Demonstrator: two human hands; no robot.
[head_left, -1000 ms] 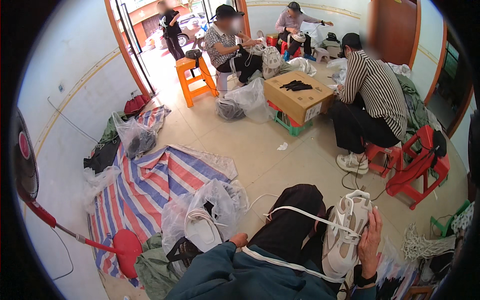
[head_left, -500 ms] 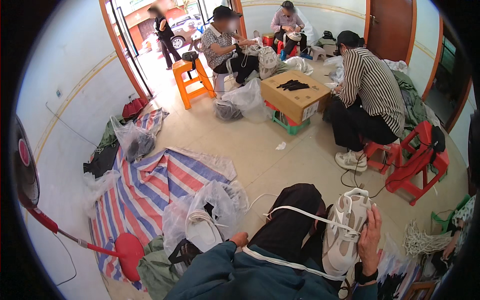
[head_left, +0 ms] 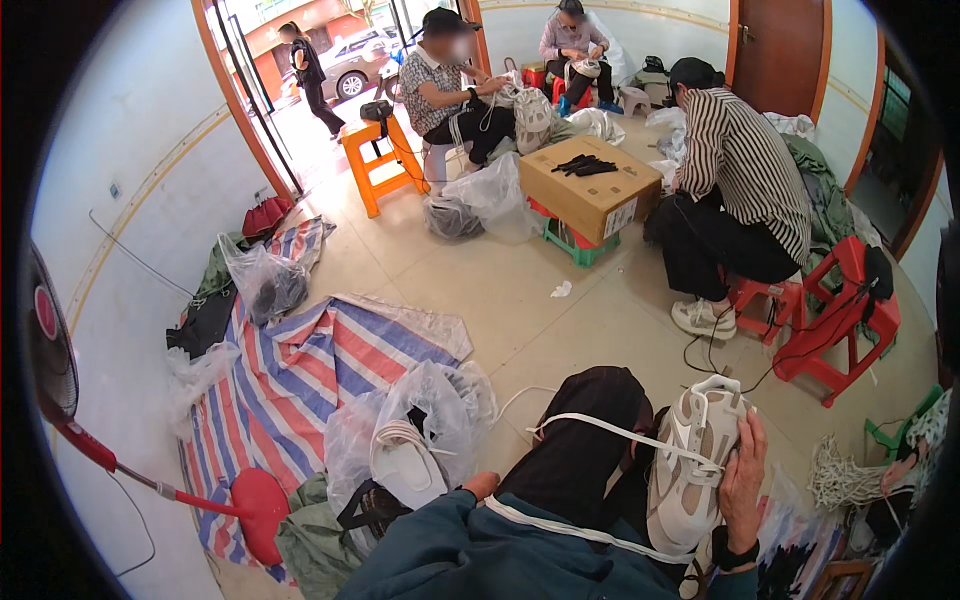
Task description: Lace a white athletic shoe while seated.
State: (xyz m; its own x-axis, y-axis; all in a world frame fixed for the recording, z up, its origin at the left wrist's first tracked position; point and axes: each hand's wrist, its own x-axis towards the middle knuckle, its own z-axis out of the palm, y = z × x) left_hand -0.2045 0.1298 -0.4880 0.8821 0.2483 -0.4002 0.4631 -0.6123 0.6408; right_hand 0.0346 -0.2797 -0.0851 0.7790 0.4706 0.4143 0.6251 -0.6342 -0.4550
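Observation:
A white and beige sneaker (head_left: 684, 470) rests on my right thigh, toe toward me. Along its right side lies my right hand (head_left: 742, 482), fingers closed against the upper. A long white shoelace (head_left: 600, 424) runs from the shoe across my dark trousers; another white length (head_left: 580, 532) loops over my lap. My left hand (head_left: 484, 486) is at my left thigh near that loop, its fingers hidden. Left of it, a white slide-like shoe piece (head_left: 410, 478) sits on a clear plastic bag (head_left: 352, 440).
A striped tarp (head_left: 300, 370) covers the floor at left, beside a red-based fan (head_left: 258, 515). Ahead, a cardboard box (head_left: 570, 205) holds black strips. Three co-workers sit around the room, near an orange stool (head_left: 362, 180) and red stools (head_left: 850, 320). White laces (head_left: 850, 480) lie at right.
My left hand has shifted slightly toward my body. My right hand and the sneaker stay nearly in place. A person outside the doorway has moved left.

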